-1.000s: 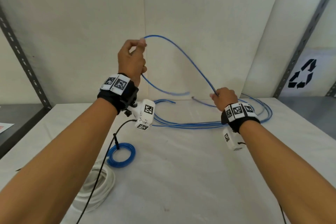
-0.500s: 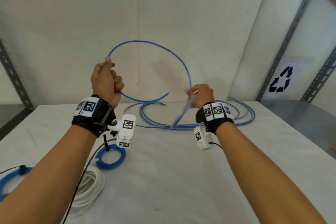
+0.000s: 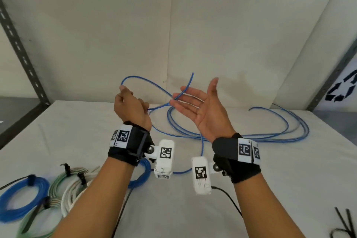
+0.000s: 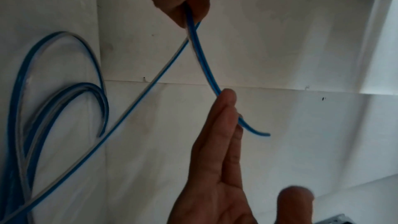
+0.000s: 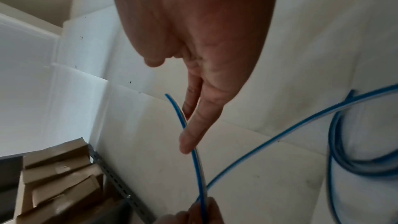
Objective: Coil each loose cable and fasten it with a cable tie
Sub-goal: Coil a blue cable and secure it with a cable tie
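A long loose blue cable [image 3: 231, 137] lies in wide loops on the white table [image 3: 270, 189]. My left hand [image 3: 129, 102] is raised above the table and grips the cable in a fist, with a small loop [image 3: 146, 81] arching up from it. My right hand [image 3: 193, 98] is beside it, palm up with straight fingers [image 4: 224, 125]. The cable's free end [image 3: 190, 83] crosses those fingers [image 5: 193, 125] and sticks up past them. In the left wrist view my left fingers [image 4: 183, 1] pinch two strands together.
Tied coils lie front left: a blue one [image 3: 23, 199], green and white ones [image 3: 63, 189], and a small blue one [image 3: 144, 172] under my left wrist. Black cable ties [image 3: 343, 224] lie front right. Metal shelf uprights [image 3: 23, 54] flank the table. Cardboard boxes [image 5: 53, 176] are stacked beyond.
My hands have come together in front of me and the raised loop has shrunk. My right hand, which held the cable, now has its fingers straight. More tied coils show at left.
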Tool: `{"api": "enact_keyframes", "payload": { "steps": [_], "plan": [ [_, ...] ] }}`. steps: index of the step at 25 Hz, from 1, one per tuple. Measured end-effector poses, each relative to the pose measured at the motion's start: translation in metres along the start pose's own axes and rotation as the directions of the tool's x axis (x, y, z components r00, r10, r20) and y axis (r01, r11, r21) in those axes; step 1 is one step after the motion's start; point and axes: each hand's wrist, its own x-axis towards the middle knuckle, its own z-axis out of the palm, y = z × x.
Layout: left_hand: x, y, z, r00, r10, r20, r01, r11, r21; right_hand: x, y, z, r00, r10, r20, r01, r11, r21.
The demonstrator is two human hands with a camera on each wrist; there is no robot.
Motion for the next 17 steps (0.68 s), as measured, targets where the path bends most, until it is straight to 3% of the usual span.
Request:
{"api": "enact_keyframes", "payload": {
  "steps": [2,3,6,8,12,14,17],
  "plan": [
    [-0.001,-0.004,-0.005,0.997,-0.015,0.070,0.016,1.000,-0.013,0.008,0.016,0.004,0.973,-0.216,-0.084,0.201,0.966,-0.163],
    [-0.003,-0.005,-0.007,0.991,-0.019,0.133,0.019,1.000,0.004,0.012,0.024,0.005,0.934,-0.326,-0.144,0.275,0.917,-0.290],
    [-0.011,-0.009,-0.009,0.947,0.017,0.321,-0.065,0.988,0.140,0.020,0.041,0.001,0.834,-0.509,-0.212,0.358,0.793,-0.492],
    [-0.010,-0.005,-0.013,0.897,0.068,0.436,-0.186,0.954,0.234,0.022,0.044,-0.001,0.828,-0.537,-0.161,0.366,0.736,-0.569],
    [-0.008,-0.001,-0.021,0.791,0.123,0.600,-0.384,0.862,0.330,0.018,0.035,-0.009,0.846,-0.530,0.061,0.380,0.518,-0.766],
    [-0.009,0.001,-0.022,0.755,0.067,0.652,-0.406,0.829,0.385,0.016,0.034,-0.013,0.842,-0.520,0.143,0.398,0.420,-0.816],
    [-0.013,0.005,-0.022,0.645,-0.125,0.754,-0.372,0.810,0.453,0.013,0.034,-0.010,0.815,-0.536,0.219,0.413,0.272,-0.869]
  ]
}}
